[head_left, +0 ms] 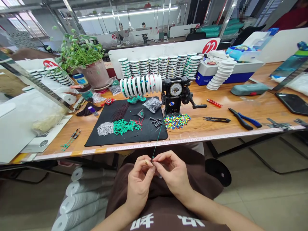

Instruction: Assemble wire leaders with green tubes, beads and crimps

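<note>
Above the lap, just off the table edge, my left hand (pixel 141 181) and my right hand (pixel 174 176) meet fingertip to fingertip. Both are pinched on a small dark piece at the lower end of a green cord (pixel 158 140). The cord runs taut up toward the black winding machine (pixel 176 93), which has a dial, a crank and a row of white spools (pixel 141 86). On a black mat (pixel 149 136) lie green tubes (pixel 124 127), silver-grey small parts (pixel 105 128) and black pieces (pixel 156 122). Coloured beads (pixel 177 121) are piled at the machine's base.
Right of the machine lie a red lighter (pixel 214 103), black snips (pixel 216 119), pliers (pixel 244 118), a grey case (pixel 249 89) and a phone (pixel 293 103). Stacked spools (pixel 144 68) and a potted plant (pixel 92 72) stand behind. A measuring tape (pixel 192 140) runs along the table edge.
</note>
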{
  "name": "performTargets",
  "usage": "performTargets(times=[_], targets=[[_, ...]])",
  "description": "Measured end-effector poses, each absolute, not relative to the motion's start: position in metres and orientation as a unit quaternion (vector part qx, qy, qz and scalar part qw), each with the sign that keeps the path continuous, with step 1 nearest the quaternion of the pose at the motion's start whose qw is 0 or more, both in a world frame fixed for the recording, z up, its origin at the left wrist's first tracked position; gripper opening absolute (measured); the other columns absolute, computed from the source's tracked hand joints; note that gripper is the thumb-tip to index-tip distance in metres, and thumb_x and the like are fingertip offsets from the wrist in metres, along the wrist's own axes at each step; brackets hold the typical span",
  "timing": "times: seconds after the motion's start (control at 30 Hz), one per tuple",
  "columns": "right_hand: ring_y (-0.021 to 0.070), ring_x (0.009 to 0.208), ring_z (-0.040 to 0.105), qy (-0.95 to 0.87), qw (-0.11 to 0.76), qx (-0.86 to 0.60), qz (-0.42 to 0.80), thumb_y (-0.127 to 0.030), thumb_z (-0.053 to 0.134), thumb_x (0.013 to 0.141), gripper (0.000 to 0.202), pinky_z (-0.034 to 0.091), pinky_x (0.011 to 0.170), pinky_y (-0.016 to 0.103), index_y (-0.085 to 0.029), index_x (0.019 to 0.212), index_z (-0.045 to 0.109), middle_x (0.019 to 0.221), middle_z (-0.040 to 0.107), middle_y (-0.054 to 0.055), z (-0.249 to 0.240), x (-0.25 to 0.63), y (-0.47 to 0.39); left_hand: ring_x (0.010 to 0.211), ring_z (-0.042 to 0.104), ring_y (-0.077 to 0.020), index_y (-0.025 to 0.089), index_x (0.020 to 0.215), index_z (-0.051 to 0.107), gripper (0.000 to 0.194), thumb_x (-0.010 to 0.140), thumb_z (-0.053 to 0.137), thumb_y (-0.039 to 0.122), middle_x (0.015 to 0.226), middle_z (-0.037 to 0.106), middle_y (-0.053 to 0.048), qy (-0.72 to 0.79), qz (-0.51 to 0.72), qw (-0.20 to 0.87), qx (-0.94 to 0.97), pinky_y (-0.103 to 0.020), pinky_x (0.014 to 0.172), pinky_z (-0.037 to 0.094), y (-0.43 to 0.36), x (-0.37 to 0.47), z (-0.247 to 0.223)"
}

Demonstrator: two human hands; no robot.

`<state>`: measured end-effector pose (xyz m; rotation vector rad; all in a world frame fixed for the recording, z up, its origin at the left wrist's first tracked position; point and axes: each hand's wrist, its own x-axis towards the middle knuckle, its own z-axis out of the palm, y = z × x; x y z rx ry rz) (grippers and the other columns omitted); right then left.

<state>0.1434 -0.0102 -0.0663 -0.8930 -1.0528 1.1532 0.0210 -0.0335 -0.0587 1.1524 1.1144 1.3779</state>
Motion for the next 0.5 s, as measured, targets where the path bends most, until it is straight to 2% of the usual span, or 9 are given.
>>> performTargets(times=[0.17, 0.3, 0.5], targets=[[0.0162, 0.074, 0.073, -0.481, 0.627, -0.389, 0.473, -0.015, 0.074, 0.083, 0.01, 0.062, 0.069, 0.025, -0.021, 0.081, 0.067, 0.08, 0.075, 0.003, -0.0689, 0.1416, -0.0108, 0.082, 0.06, -0.0104, 0.021, 0.087, 0.066, 0.007, 0.094, 0.064, 0.022, 0.101, 0.056, -0.002, 0.496, 0.553, 0.394, 0.542, -0.016, 0.072, 0.051, -0.0361, 0.0209, -0.0548], [0.0152, 0.073, 0.073, -0.49, 0.641, -0.382, 0.45, -0.012, 0.074, 0.083, 0.012, 0.061, 0.07, 0.024, -0.021, 0.08, 0.066, 0.08, 0.075, 0.002, -0.0703, 0.1414, -0.0139, 0.086, 0.06, -0.0115, 0.022, 0.091, 0.065, 0.008, 0.096, 0.06, 0.019, 0.102, 0.056, -0.002, 0.488, 0.549, 0.377, 0.564, -0.018, 0.074, 0.051, -0.0391, 0.0217, -0.0556], [0.0165, 0.075, 0.071, -0.501, 0.636, -0.369, 0.456, -0.015, 0.072, 0.085, 0.012, 0.06, 0.069, 0.026, -0.021, 0.079, 0.065, 0.08, 0.073, 0.004, -0.0692, 0.1454, -0.0181, 0.08, 0.057, -0.0117, 0.022, 0.091, 0.066, 0.01, 0.096, 0.059, 0.016, 0.094, 0.056, -0.002, 0.469, 0.538, 0.355, 0.603, -0.018, 0.068, 0.048, -0.0388, 0.0215, -0.0523]])
